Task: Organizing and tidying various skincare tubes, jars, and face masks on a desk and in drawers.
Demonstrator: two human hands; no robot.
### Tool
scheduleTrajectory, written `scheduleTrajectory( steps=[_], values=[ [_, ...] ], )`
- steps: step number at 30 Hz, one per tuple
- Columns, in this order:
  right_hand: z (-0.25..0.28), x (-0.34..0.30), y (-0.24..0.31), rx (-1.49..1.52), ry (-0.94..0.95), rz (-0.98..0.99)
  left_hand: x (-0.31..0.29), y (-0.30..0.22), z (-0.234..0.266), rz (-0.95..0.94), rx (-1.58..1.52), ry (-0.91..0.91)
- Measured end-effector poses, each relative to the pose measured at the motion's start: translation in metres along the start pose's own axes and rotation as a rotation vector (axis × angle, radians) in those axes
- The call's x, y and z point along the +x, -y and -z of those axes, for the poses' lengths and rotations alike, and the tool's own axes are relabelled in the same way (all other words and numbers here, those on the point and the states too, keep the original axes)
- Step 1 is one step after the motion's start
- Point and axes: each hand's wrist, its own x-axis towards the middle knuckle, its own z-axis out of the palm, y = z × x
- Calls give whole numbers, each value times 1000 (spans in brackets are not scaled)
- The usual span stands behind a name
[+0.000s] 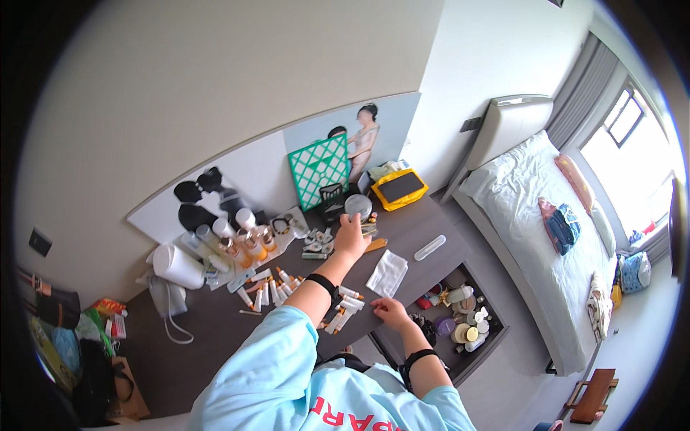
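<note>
My left hand [350,238] reaches across the desk, its fingers drawn together at the near rim of a round clear container [358,207]. What they hold, if anything, is hidden. Lower and to the right, my right hand [392,314] hovers by the desk's front edge, fingers apart and holding nothing visible. Nearest it are a white tissue [387,274] and white tubes with orange caps [350,304]. More such tubes [277,287] lie left of my left forearm. An orange-brown flat piece [376,245] rests just right of my left wrist.
Bottles [253,246] and a white cylinder [177,266] line the back left. A green lattice board [320,171] leans behind a small black chair-shaped stand [331,200]. Further right are a yellow box [399,189] and a clear oblong case [430,248]. An open drawer [496,345] holds jars.
</note>
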Motion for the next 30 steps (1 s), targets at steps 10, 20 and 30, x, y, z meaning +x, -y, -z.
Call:
scheduleTrajectory(
  steps=[10,20,30],
  values=[
    [4,-2,3,-109,-23,99,90,-5,-29,320,299,306],
    [18,-5,9,-50,57,37,102,-7,-36,376,300,288],
    [13,-10,9,-29,8,64,58,-36,-7,262,201,189]
  ],
)
